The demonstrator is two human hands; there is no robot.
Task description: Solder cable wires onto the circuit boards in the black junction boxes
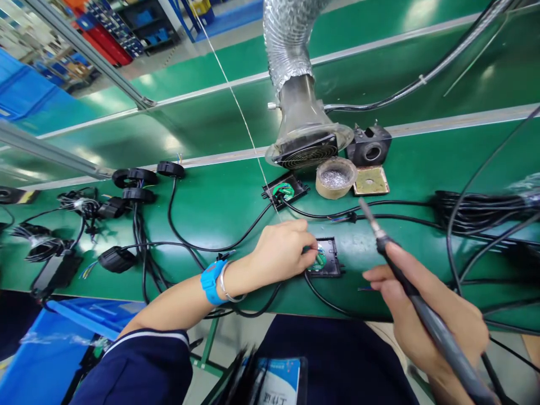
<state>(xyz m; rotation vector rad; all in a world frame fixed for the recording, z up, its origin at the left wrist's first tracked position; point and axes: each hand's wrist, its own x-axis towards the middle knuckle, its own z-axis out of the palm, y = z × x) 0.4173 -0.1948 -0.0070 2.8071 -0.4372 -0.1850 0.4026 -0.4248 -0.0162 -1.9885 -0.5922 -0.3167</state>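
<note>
My right hand (426,315) is closed around the dark handle of a soldering iron (415,301). The iron's tip points up and left, above the bench and apart from the boards. Over a round green circuit board (321,256) in a black open housing (335,259), my left hand (284,250) is closed in a pinch. A thin strand of solder wire (236,101) runs down from above to this hand; its end at the fingertips is hidden. Behind the hand, a second green board (285,192) sits in a similar housing with black cables attached.
A fume hood (304,124) hangs at the back. Beside it are a round pot of metallic bits (335,179), an iron stand (371,147) and a yellowish sponge tray (372,181). Cable coils (468,214) lie right; black round caps (137,195) and cables lie left. A blue bin (42,360) stands below.
</note>
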